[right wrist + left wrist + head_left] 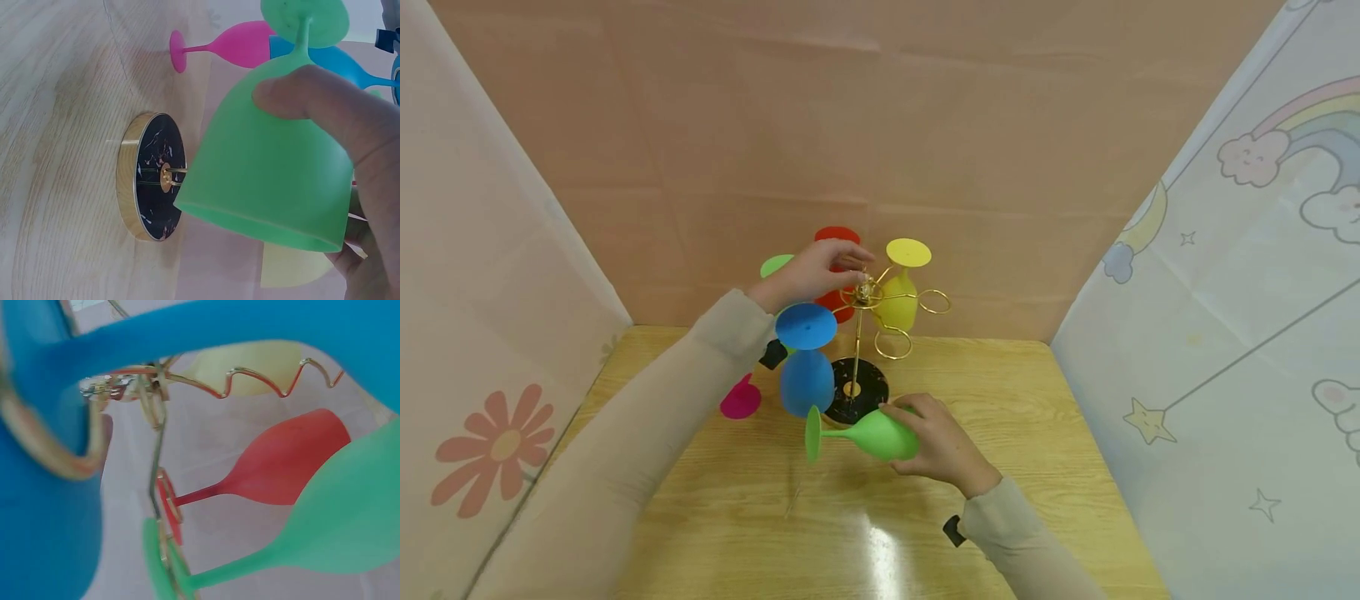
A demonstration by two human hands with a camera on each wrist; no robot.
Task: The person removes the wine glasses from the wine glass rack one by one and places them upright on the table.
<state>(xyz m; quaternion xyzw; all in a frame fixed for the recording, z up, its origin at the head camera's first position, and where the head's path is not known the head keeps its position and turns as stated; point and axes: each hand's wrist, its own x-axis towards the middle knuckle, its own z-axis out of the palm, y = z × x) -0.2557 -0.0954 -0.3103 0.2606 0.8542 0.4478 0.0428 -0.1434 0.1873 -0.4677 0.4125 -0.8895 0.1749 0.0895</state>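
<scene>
My right hand (936,437) grips a green goblet (880,435) round its bowl. It lies sideways in the hand, foot to the left, in front of the rack's black round base (871,385). My left hand (820,268) holds the gold glass rack (857,342) at its top knob; the blue goblet (56,519) hides most of that hand in the left wrist view. Upside down in the rack's loops hang blue (807,383), red (294,456), yellow (898,304) and green (350,519) goblets. Two gold loops at the right hold nothing.
A pink goblet (240,45) stands upright on the wooden table (1000,400), left of the rack and partly behind my left forearm. A plain backdrop (1000,125) rises behind the table, with patterned panels at the left (475,292) and right (1210,350).
</scene>
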